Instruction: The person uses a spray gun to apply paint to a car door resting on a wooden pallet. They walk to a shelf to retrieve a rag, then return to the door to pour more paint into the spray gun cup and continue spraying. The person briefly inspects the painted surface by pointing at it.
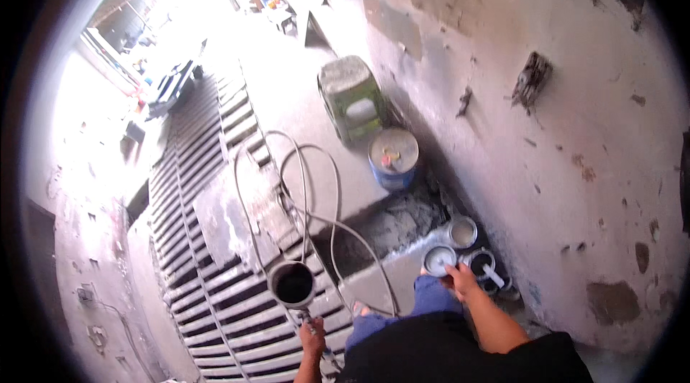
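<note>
My left hand (313, 335) is closed around the handle of a spray gun (302, 312). On the gun sits a round open cup (276, 279), dark inside, above the slatted grating. On the right, the fingers of my right hand (460, 280) grip the edge of a round pale-grey lid or shallow cup (438, 261). Just beyond it stands another round grey container (462, 231). Beside my right hand is a dark-filled can (480, 264) with a whitish flat strip (494, 277) across its rim.
A looped hose (336, 189) lies across the floor and grating (215, 311). Ahead stand a blue drum (393, 176) and a green square container (352, 106). A recess (388, 228) opens in the floor before me. The rough wall (560, 167) rises at right; a board (230, 218) covers some slats.
</note>
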The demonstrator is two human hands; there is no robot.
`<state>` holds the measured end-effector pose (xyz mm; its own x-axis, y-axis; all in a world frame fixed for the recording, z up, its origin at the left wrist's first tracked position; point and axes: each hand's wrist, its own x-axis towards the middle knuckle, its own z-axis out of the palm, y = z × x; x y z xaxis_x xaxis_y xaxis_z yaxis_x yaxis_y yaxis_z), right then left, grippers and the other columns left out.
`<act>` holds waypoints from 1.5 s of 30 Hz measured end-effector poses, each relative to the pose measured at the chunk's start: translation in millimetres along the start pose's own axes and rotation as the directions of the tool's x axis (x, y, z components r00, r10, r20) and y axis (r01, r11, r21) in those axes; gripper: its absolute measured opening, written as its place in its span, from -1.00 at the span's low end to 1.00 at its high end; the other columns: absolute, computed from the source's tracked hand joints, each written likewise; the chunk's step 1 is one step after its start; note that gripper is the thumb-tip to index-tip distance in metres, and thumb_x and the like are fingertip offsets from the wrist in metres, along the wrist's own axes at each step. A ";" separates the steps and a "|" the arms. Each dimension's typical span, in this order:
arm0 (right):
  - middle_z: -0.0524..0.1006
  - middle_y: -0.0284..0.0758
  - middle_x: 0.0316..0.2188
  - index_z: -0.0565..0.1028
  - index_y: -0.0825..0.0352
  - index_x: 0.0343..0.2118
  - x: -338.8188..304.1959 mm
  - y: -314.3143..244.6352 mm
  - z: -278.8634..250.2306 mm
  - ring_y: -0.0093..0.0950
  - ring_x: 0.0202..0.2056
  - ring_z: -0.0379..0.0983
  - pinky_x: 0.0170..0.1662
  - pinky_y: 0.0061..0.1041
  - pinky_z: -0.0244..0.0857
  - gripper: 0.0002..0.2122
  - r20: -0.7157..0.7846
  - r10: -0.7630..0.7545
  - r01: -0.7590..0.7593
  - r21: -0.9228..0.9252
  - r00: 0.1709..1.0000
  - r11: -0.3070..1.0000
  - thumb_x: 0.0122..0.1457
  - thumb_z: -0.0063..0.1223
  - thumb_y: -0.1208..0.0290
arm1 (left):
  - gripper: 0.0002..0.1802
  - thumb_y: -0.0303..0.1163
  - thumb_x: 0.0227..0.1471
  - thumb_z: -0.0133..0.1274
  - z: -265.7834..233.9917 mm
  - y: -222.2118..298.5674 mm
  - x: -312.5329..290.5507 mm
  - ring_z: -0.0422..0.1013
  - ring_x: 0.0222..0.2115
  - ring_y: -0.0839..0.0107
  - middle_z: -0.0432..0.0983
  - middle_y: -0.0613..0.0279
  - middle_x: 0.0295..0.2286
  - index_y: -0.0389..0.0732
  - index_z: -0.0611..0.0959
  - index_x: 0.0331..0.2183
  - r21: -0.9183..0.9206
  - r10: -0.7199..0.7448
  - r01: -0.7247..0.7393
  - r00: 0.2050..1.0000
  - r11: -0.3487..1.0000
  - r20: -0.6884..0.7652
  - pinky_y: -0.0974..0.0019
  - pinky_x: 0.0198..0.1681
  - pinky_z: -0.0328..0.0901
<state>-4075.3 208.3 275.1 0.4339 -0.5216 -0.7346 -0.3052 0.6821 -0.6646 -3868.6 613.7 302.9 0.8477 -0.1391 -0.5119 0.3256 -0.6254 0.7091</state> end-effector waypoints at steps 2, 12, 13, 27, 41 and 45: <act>0.50 -0.34 -0.42 0.36 0.25 -0.20 6.2 -20.3 -21.9 -0.46 -0.49 0.47 -0.51 -0.49 0.35 -0.79 0.035 0.047 -0.048 0.027 0.998 0.999 0.13 -0.01 0.33 | -0.67 -0.18 0.01 0.06 20.6 11.8 4.9 0.30 -0.70 0.51 0.42 0.28 -0.72 -0.22 0.49 -0.61 0.070 0.182 -0.180 0.983 0.981 -0.027 0.35 -0.62 0.18; 0.48 -0.31 -0.47 0.37 0.30 -0.27 57.2 -88.4 -99.6 -0.46 -0.58 0.44 -0.60 -0.51 0.34 -0.83 -0.127 0.029 -0.005 0.183 0.991 0.983 0.09 0.02 0.40 | -0.64 -0.16 -0.02 -0.01 108.5 57.8 38.7 0.43 -0.58 0.32 0.48 0.12 -0.62 -0.28 0.56 -0.58 -0.139 -0.005 0.020 0.994 0.990 0.111 0.26 -0.51 0.29; 0.48 -0.30 -0.47 0.37 0.30 -0.28 66.2 -92.1 -114.3 -0.44 -0.59 0.44 -0.61 -0.50 0.34 -0.83 -0.172 -0.016 0.045 0.165 0.985 0.985 0.09 0.03 0.40 | -0.74 -0.27 -0.02 -0.03 128.1 98.1 33.4 0.35 -0.64 0.36 0.41 0.16 -0.59 -0.32 0.51 -0.46 -0.331 -0.110 0.194 0.960 0.923 0.256 0.30 -0.55 0.34; 0.50 -0.19 -0.53 0.33 0.36 -0.30 58.2 -75.2 -86.1 -0.37 -0.60 0.48 -0.60 -0.42 0.35 -0.79 -0.172 -0.023 0.059 0.208 0.985 0.976 0.09 0.05 0.37 | -0.55 -0.26 0.06 -0.12 117.4 64.5 114.1 0.23 -0.16 0.15 0.33 -0.02 -0.16 -0.29 0.37 -0.04 0.144 0.188 -0.265 0.896 0.953 0.403 0.10 -0.11 0.15; 0.47 -0.34 -0.41 0.35 0.35 -0.26 23.8 44.7 29.9 -0.57 -0.48 0.44 -0.48 -0.61 0.31 -0.79 -0.098 0.173 -0.182 -0.091 0.980 0.979 0.12 0.01 0.34 | -0.65 -0.43 -0.04 -0.03 182.6 53.0 183.8 0.39 -0.56 0.39 0.31 0.19 -0.45 -0.22 0.23 -0.21 -0.058 0.056 -0.034 0.907 0.998 0.418 0.34 -0.53 0.25; 0.47 -0.31 -0.41 0.35 0.37 -0.29 66.0 88.4 18.7 -0.55 -0.48 0.46 -0.49 -0.61 0.32 -0.77 -0.076 0.291 -0.298 -0.111 0.954 0.948 0.10 0.04 0.33 | -0.65 -0.44 -0.02 -0.05 238.7 51.2 215.8 0.41 -0.56 0.45 0.33 0.21 -0.41 -0.22 0.24 -0.17 0.107 -0.128 0.087 0.874 0.990 0.468 0.38 -0.58 0.26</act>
<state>-4057.8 243.7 170.4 0.2604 -0.3377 -0.9045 -0.5126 0.7455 -0.4259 -3769.0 368.4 113.0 0.5038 -0.4012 -0.7650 0.3511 -0.7140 0.6057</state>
